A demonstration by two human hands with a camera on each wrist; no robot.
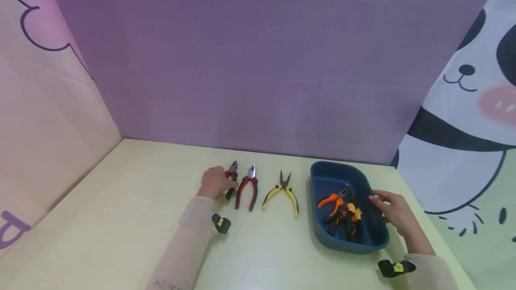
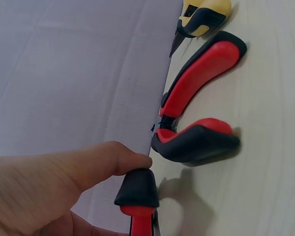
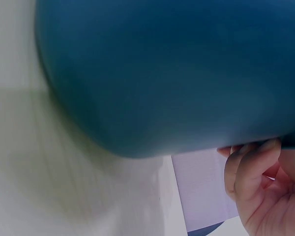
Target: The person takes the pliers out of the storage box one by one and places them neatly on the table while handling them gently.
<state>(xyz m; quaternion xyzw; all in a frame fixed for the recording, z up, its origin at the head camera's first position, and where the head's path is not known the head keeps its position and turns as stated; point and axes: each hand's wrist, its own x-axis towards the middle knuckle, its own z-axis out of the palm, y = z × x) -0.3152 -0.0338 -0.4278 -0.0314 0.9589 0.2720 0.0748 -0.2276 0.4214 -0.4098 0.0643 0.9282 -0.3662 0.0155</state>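
In the head view my left hand [image 1: 213, 183] grips a pair of red-and-black pliers [image 1: 233, 167] at the far left of a row. The left wrist view shows the thumb against the black handle end of these pliers [image 2: 139, 189]; their head is out of that frame. Just to the right lies a second red-and-black pair [image 1: 251, 172] with its handles spread. My right hand [image 1: 395, 211] holds the right rim of a blue plastic tub [image 1: 316, 218], thumb over the edge and fingers outside. Inside the tub are orange-and-black pliers [image 1: 337, 199] and several yellow- or orange-handled tools [image 1: 351, 220].
Yellow-and-black long-nose pliers [image 1: 284, 185] lie splayed between the second red pair and the tub. A purple backdrop [image 1: 258, 79] rises behind the pale table [image 1: 121, 209]. Printed panels stand at both sides, a panda figure [image 1: 463, 142] on the right one.
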